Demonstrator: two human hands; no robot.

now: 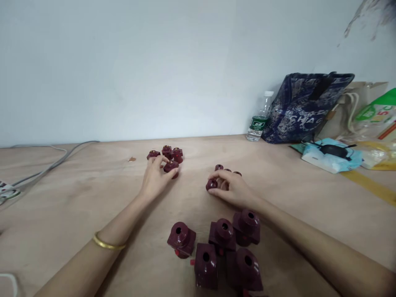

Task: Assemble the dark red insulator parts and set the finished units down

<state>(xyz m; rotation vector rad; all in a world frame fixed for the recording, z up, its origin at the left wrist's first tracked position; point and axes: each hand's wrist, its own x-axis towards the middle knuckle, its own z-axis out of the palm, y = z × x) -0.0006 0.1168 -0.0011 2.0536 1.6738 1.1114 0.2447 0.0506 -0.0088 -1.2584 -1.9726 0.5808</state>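
Toward the back of the table, my left hand (156,175) grips a maroon square base (171,166) between thumb and fingers. Similar maroon bases (167,151) stand just behind it. To the right, the fingertips and thumb of my right hand (235,189) are closed on a small round maroon cap (211,184) with a hole in its top. Other such caps (219,167) lie behind that hand, partly hidden by it. Close to me stands a cluster of several maroon pieces, each a square base topped by a holed cap (223,233); small red parts stick out of some.
A water bottle (260,117) and a dark blue patterned bag (306,107) stand against the wall at the back right. Beside them lie a tissue pack (324,156) and a black cable item (334,151). Grey cables (58,162) run along the left. A brown scrap (131,159) lies at back left.
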